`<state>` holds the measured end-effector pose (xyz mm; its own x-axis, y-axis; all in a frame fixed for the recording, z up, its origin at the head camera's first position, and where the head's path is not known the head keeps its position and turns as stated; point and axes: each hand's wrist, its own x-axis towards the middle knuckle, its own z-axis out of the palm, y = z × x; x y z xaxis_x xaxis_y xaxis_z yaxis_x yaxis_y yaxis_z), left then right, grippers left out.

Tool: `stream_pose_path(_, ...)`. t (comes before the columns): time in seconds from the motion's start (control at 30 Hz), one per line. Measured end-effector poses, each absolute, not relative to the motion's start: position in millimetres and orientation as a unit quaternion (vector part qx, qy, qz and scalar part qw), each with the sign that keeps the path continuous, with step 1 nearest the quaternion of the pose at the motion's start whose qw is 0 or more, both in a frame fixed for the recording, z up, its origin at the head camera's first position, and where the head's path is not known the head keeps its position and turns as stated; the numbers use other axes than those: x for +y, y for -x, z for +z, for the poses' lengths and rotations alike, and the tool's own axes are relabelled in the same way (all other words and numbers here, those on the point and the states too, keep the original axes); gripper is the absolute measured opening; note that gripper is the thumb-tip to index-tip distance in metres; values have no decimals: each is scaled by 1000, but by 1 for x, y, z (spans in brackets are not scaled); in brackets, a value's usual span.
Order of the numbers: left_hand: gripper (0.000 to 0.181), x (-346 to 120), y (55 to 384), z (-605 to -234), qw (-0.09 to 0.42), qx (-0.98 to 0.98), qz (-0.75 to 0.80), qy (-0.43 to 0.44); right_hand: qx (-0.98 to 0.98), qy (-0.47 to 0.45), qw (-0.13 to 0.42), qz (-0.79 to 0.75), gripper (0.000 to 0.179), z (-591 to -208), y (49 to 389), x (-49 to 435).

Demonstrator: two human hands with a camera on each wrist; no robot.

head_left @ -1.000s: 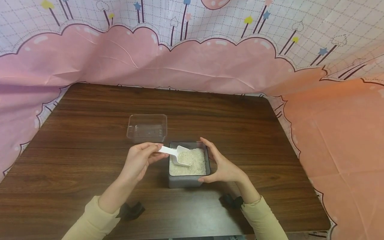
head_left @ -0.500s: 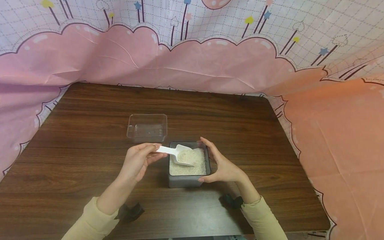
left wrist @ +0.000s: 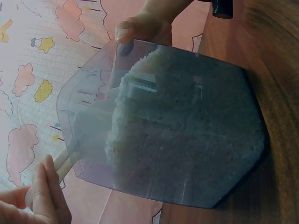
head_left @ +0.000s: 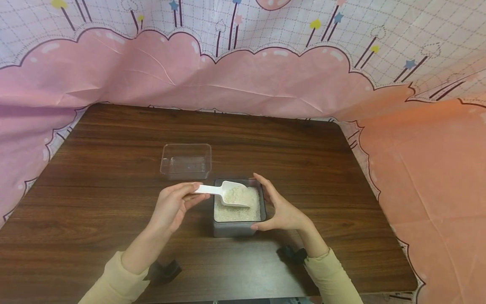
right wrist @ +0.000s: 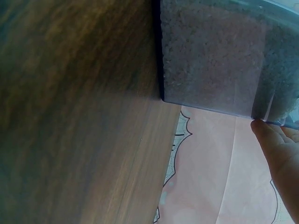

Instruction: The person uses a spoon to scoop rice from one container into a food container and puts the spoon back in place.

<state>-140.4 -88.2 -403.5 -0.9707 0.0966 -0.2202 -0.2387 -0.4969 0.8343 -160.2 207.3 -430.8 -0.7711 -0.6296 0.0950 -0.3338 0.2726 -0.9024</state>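
My left hand (head_left: 171, 207) pinches the handle of a white scoop (head_left: 233, 195) between thumb and fingers. Its bowl lies in the rice (head_left: 237, 214) with some grains on it. The rice fills much of a smoky see-through square container (head_left: 237, 230), whose near wall also shows in the left wrist view. On the container's right side, my right hand (head_left: 284, 211) grips it with the thumb near the front corner and fingers at the back. In the right wrist view a fingertip of the right hand (right wrist: 280, 151) presses against the lower edge of the container (right wrist: 210, 60).
A clear shallow plastic box (head_left: 186, 162) stands behind and left of the rice container on the dark wooden table (head_left: 303, 156). Patterned pink and white cloth (head_left: 243, 80) hangs along the table's back and sides. Black straps (head_left: 167, 270) show by both wrists.
The scoop has slid slightly to the right and its bowl has tilted in the rice. My right hand and the container have stayed in place.
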Motion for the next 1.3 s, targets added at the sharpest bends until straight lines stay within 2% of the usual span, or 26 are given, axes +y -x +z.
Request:
stream_pose_path(0.2, 30, -92, 139, -405, 86, 464, 878, 81, 785, 308, 145, -517, 121, -431, 161, 208)
stream_pose_path(0.5, 37, -95, 138, -403, 100, 446, 885, 82, 781, 313, 144, -521, 121, -432, 162, 207)
stream_pose_path(1.03, 33, -101, 132, -390, 108, 418, 901, 35, 780, 302, 151, -527, 122, -433, 162, 207)
stream_pose_path(1.3, 33, -109, 133, -376, 113, 406, 906, 39, 780, 305, 154, -525, 120, -431, 162, 207)
